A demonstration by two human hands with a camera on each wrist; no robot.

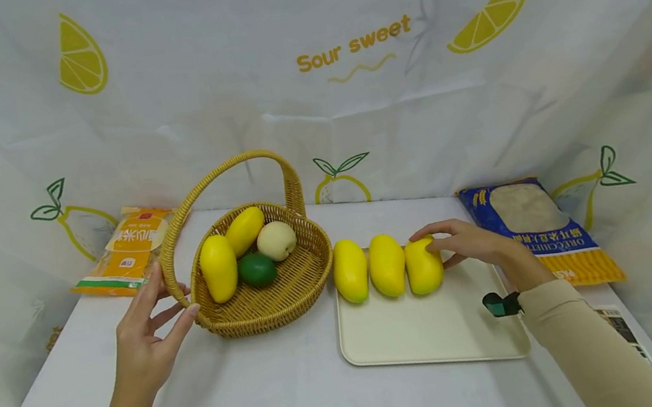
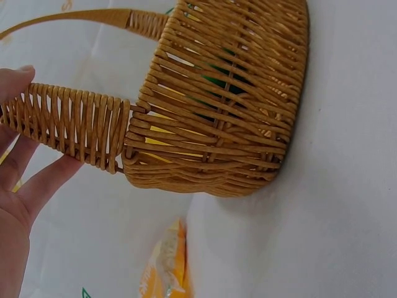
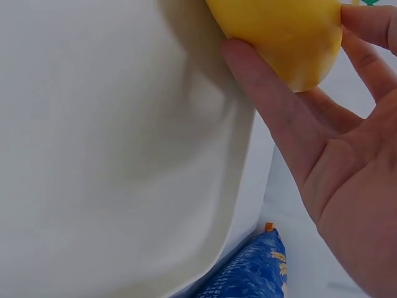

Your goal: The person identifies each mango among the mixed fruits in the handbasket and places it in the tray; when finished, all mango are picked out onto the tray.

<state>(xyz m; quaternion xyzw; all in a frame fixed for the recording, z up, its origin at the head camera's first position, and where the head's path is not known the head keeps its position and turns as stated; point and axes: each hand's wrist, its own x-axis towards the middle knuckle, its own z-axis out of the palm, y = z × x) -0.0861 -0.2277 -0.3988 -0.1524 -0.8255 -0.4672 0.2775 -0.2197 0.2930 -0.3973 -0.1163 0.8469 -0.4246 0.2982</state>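
At the left of the head view stands a wicker basket (image 1: 280, 319) with a tall arched handle (image 1: 205, 186). My left hand (image 1: 146, 336) holds the handle's lower left end, thumb on one side and fingers on the other, as the left wrist view shows on the woven handle (image 2: 80, 124). Inside the basket lie two mangoes (image 1: 219, 267), a pale round fruit (image 1: 276, 241) and a dark green fruit (image 1: 257, 270). Three mangoes line the back left of a cream tray (image 1: 426, 335). My right hand (image 1: 469, 242) grips the rightmost mango (image 1: 425, 274) between thumb and fingers.
An orange food packet (image 1: 127, 256) leans behind the basket at the left. A blue pasta bag (image 1: 528, 217) lies at the back right, beside the tray. Behind the white table (image 1: 254, 401) hangs a lemon-print cloth (image 1: 260, 87). A printed card (image 1: 622, 329) lies partly under the right sleeve.
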